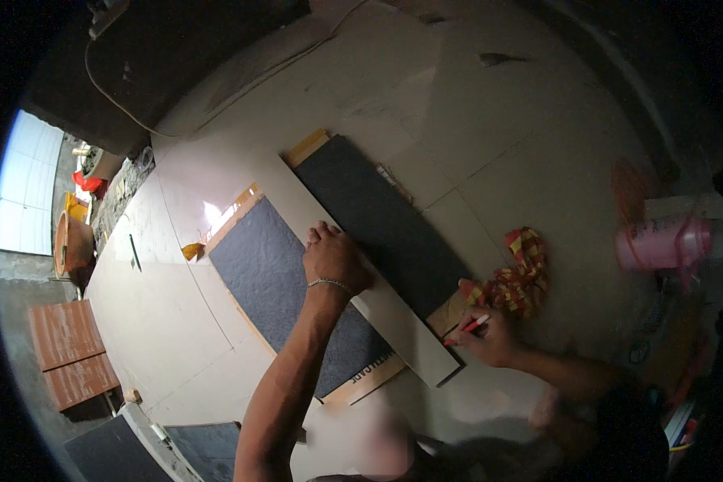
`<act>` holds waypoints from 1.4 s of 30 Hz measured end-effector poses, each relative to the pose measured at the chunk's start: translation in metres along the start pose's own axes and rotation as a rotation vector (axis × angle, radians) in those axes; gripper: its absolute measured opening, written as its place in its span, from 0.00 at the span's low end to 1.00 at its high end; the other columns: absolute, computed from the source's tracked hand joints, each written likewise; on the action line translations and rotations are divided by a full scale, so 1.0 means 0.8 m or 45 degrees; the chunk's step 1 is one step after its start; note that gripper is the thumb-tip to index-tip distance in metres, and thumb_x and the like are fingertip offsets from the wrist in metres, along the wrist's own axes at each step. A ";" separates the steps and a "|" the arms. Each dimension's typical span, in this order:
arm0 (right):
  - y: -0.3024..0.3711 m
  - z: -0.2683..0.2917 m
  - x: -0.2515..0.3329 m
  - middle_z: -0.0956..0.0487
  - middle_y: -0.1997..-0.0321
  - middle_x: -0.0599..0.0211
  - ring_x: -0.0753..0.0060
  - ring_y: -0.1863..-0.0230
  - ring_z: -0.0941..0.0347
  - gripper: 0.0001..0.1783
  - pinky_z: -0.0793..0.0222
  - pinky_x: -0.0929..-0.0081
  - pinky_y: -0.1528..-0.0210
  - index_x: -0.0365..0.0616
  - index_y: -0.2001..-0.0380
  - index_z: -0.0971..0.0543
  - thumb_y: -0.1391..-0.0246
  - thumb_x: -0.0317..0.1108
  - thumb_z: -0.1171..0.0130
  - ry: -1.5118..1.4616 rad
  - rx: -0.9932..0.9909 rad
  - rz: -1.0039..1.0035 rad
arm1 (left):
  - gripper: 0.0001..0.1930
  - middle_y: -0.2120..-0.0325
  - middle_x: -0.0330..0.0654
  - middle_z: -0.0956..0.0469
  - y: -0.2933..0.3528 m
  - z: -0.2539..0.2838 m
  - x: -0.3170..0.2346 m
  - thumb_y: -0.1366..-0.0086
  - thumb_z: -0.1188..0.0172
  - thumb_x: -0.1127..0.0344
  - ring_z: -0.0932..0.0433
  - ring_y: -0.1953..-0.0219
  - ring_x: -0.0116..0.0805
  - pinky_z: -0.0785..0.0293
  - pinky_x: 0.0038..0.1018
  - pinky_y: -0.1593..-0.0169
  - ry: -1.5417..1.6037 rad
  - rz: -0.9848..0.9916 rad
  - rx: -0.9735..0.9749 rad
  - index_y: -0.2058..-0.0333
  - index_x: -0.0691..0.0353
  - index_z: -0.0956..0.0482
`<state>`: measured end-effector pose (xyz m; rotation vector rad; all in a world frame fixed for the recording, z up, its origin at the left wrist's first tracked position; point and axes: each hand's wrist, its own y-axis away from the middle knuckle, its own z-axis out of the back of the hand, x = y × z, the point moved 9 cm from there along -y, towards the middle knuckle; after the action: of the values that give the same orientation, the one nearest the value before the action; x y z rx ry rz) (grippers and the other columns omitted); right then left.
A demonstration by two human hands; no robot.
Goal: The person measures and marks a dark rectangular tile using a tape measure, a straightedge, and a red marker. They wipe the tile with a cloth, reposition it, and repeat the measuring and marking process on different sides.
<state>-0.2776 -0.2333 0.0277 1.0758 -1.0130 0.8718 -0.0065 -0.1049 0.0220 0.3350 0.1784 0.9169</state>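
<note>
A long pale flat strip (410,333) lies diagonally between two dark slate-like tiles, a left tile (253,261) and a right tile (390,213). Brown cardboard (369,384) shows at the tiles' ends. My left hand (336,261), with a bracelet at its wrist, presses down on the middle of the strip, its fingers curled together. In my right hand (490,336) is a red pen (475,324), pinched between the fingers. The pen's tip is at the strip's near end; I cannot tell whether it touches.
A bunched red-and-yellow cloth (526,269) lies beyond my right hand. Farther right sits a pink plastic container (667,243). Reddish-brown panels (72,341) stand at the left, and a thin dark stick (134,253) lies on the floor. A cable (124,119) trails across the far side.
</note>
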 end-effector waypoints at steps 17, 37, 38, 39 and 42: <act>0.016 -0.117 0.031 0.22 0.54 0.36 0.39 0.52 0.20 0.52 0.23 0.53 0.47 0.25 0.42 0.38 0.56 0.53 0.25 1.199 0.019 -0.188 | 0.29 0.59 0.63 0.14 0.097 -0.030 0.122 0.42 0.29 0.52 0.14 0.54 0.57 0.20 0.43 0.47 1.076 0.644 -0.506 0.53 0.75 0.18; 0.068 -0.274 0.094 0.19 0.69 0.43 0.40 0.69 0.16 0.47 0.20 0.51 0.66 0.35 0.51 0.35 0.55 0.63 0.25 0.837 0.269 0.187 | 0.54 0.55 0.68 0.18 0.259 -0.033 0.203 0.52 0.18 0.41 0.16 0.52 0.56 0.22 0.40 0.45 1.556 1.088 -0.769 0.48 0.88 0.34; 0.072 -0.282 0.093 0.19 0.70 0.43 0.40 0.69 0.16 0.47 0.20 0.51 0.67 0.35 0.51 0.35 0.54 0.63 0.25 0.834 0.303 0.190 | 0.56 0.55 0.69 0.18 0.270 -0.033 0.207 0.53 0.17 0.41 0.16 0.51 0.57 0.22 0.40 0.44 1.464 1.149 -0.714 0.46 0.88 0.35; 0.076 -0.288 0.104 0.19 0.70 0.42 0.39 0.70 0.16 0.47 0.20 0.50 0.68 0.33 0.50 0.35 0.52 0.64 0.26 0.843 0.238 0.308 | 0.57 0.54 0.69 0.18 0.281 -0.032 0.210 0.55 0.16 0.41 0.16 0.50 0.58 0.22 0.40 0.44 1.388 1.177 -0.704 0.45 0.88 0.36; 0.090 -0.313 0.103 0.20 0.70 0.39 0.36 0.68 0.16 0.47 0.18 0.49 0.66 0.33 0.51 0.35 0.51 0.65 0.27 0.847 0.267 0.295 | 0.60 0.53 0.70 0.19 0.314 -0.030 0.227 0.60 0.14 0.45 0.16 0.49 0.60 0.21 0.39 0.42 1.240 1.248 -0.828 0.41 0.87 0.36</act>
<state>-0.2638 0.0328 0.0880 0.7550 -0.4935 1.4305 -0.0923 0.1867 0.0877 -0.7389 0.6158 1.9885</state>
